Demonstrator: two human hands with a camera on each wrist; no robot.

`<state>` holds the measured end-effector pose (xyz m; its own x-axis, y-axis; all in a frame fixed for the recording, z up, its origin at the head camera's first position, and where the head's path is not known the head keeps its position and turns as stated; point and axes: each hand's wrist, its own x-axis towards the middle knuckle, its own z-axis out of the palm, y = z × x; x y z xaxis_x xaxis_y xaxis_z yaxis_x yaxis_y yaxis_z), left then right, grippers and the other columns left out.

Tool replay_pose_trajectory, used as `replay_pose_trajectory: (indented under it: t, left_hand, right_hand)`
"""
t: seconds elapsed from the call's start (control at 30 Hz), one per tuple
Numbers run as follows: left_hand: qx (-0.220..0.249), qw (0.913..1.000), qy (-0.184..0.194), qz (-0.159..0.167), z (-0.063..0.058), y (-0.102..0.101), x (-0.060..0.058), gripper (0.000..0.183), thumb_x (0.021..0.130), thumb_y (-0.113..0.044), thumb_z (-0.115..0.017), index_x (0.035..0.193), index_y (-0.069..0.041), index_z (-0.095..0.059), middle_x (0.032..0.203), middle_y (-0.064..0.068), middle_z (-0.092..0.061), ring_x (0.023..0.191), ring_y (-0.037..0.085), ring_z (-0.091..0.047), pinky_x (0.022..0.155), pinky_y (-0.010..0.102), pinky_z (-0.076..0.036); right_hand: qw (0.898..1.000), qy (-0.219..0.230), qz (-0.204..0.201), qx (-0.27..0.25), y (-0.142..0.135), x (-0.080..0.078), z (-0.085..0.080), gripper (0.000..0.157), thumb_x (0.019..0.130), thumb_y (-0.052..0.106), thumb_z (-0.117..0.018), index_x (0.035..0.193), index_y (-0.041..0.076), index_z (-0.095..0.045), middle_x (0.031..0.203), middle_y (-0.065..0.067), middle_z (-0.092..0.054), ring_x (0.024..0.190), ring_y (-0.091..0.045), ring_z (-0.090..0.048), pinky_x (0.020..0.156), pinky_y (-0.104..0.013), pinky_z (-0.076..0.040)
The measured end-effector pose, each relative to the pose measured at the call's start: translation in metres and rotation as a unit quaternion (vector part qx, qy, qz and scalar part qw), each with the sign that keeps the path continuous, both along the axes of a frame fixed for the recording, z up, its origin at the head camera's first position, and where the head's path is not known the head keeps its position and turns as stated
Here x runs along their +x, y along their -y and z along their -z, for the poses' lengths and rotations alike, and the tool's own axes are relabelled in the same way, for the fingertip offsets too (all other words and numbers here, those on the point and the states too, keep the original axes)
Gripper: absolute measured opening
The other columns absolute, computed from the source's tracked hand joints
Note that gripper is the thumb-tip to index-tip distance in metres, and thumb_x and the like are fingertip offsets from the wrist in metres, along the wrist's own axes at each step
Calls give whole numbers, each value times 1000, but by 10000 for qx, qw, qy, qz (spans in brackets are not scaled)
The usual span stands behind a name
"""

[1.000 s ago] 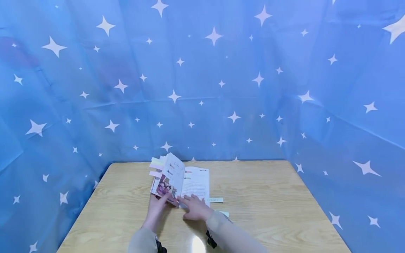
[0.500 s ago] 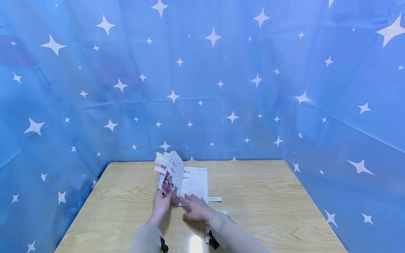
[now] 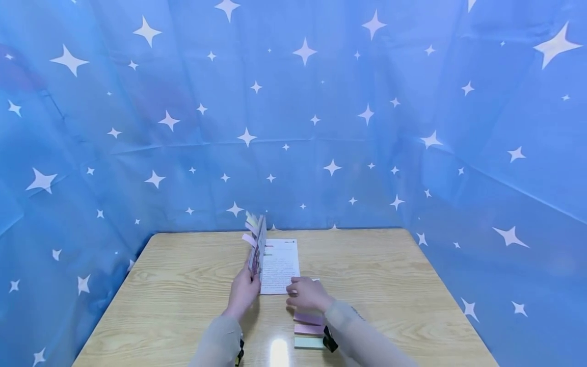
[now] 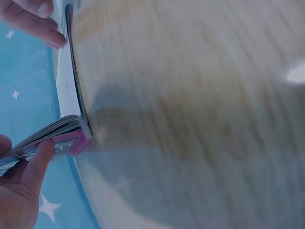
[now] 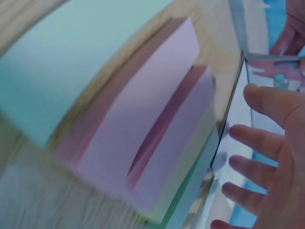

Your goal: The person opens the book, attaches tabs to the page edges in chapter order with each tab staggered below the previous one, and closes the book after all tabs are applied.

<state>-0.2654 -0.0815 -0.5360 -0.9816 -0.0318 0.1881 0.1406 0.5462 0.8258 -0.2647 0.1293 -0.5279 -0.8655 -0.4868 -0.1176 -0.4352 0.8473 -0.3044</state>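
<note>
A book [image 3: 281, 265] lies spread on the table, its right page flat and its left part raised almost upright. My left hand [image 3: 244, 293] grips that raised part near its lower edge; in the left wrist view its thumb or a finger [image 4: 37, 167] lies along the pink-edged cover. Pastel sticky tabs [image 3: 249, 239] stick out from the raised pages. By the right page's lower right corner is my right hand [image 3: 309, 294], with nothing in its grasp. The right wrist view shows its fingers [image 5: 257, 142] extended and spread, the book behind them.
Several sticky note pads, among them a pink pad [image 3: 309, 330] and a green pad [image 3: 309, 343], lie by my right wrist, partly under the forearm. The wooden table [image 3: 390, 285] ends at a blue star-patterned curtain [image 3: 293, 117].
The book's left part has swung up and rightward from a slant to almost upright, with my left hand following. My right hand has shifted right, from the page's lower left to its lower right corner.
</note>
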Motion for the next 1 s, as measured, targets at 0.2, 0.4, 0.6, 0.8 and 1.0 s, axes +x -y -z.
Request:
replay_pose_trajectory:
  t: [0.2,0.4,0.6,0.8,1.0]
  left_hand:
    - [-773,9962,-182,352,-4,-17,-6,69,87,0,-61,150,-12,-36,130,20,-58,112,36,-59,92,48,-51]
    - [-1544,9853,123,718,-6,-32,-4,69,87,-5,-65,149,-23,-40,137,12,-55,120,33,-56,98,49,-47]
    - [-2545,9611,-22,1068,-6,-53,-8,60,84,-8,-67,141,-19,-52,120,17,-65,96,33,-66,83,46,-54]
    - [-3415,9327,-327,1110,-6,-75,-15,48,83,-9,-68,131,-15,-62,106,19,-68,89,34,-65,78,48,-54]
    - [-4279,8989,-239,905,0,-82,-9,26,81,-11,-72,107,-14,-71,83,12,-66,70,30,-62,59,42,-55]
  right_hand:
    - [9957,-81,496,-779,-25,-6,-3,34,89,28,-65,113,4,-70,130,-20,-59,117,-41,-55,88,-61,-48]
    - [9780,-399,1260,-1612,-43,-3,-1,37,91,22,-63,118,-3,-65,130,-25,-56,121,-42,-52,99,-57,-43]
    - [9398,-862,2283,-2393,-55,2,-1,47,93,21,-61,134,-1,-53,140,-24,-47,127,-42,-45,104,-57,-38]
    - [9336,-1358,2187,-2493,-53,4,-2,47,90,19,-65,133,1,-55,147,-24,-38,130,-45,-41,104,-64,-33]
    - [9820,-786,961,-1425,-33,19,-2,46,93,33,-63,128,2,-61,146,-22,-42,130,-43,-42,97,-71,-34]
